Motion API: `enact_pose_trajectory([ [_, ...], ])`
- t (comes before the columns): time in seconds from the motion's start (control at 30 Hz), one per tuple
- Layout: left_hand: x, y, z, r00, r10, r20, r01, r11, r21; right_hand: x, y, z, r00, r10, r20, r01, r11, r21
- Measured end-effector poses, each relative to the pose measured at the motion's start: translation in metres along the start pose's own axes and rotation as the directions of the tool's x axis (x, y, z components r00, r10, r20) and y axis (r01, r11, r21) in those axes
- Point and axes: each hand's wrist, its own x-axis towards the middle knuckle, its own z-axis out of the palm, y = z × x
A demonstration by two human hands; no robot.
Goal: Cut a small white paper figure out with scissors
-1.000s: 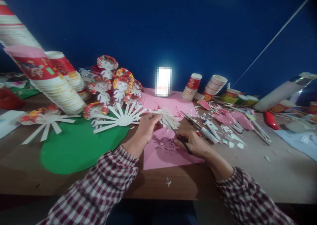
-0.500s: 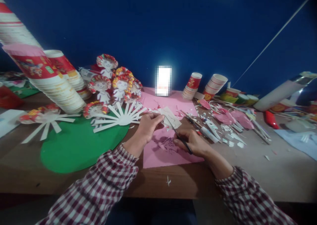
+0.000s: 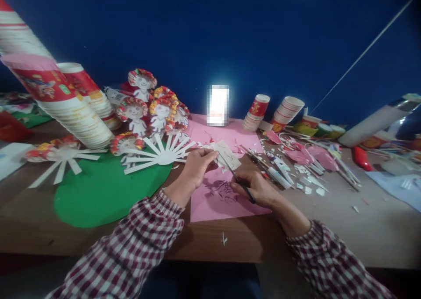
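One flat cream paper piece (image 3: 230,153) pinched in left hand (image 3: 197,165); black-handled metal scissors (image 3: 246,190) gripped in right hand (image 3: 259,188), slanting leftward to paper, away from front edge of brown desk (image 3: 204,246).

No text readable for sure — dark handwriting (image 3: 226,192) on pink sheet (image 3: 210,211), too blurred; print on red cups (image 3: 44,86) — also unreadable.

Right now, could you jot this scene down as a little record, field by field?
Left hand: pinching a pale paper piece with drawn lines
Right hand: holding black-handled scissors
Below the hands: pink sheet with dark writing
To the left: green sheet, stacked cups
To the right: paper scraps
Behind: blue wall
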Motion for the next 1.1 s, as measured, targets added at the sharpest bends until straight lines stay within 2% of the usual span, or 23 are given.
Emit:
enact_pose_trajectory([
  [0.67, -0.0001, 0.0014, 0.0014, 0.999, -0.044, -0.022, 0.043, 0.999, -0.015, -0.0005, 0.0012, 0.0025, 0.999, 0.026, -0.02, -0.026, 0.999, 0.032],
  [1.1, -0.0044, -0.0003, 0.0068, 1.0, -0.017, -0.012, 0.017, 0.999, -0.047, 0.001, -0.0015, 0.0034, 1.0, 0.02, -0.02, -0.018, 0.995, 0.097],
])
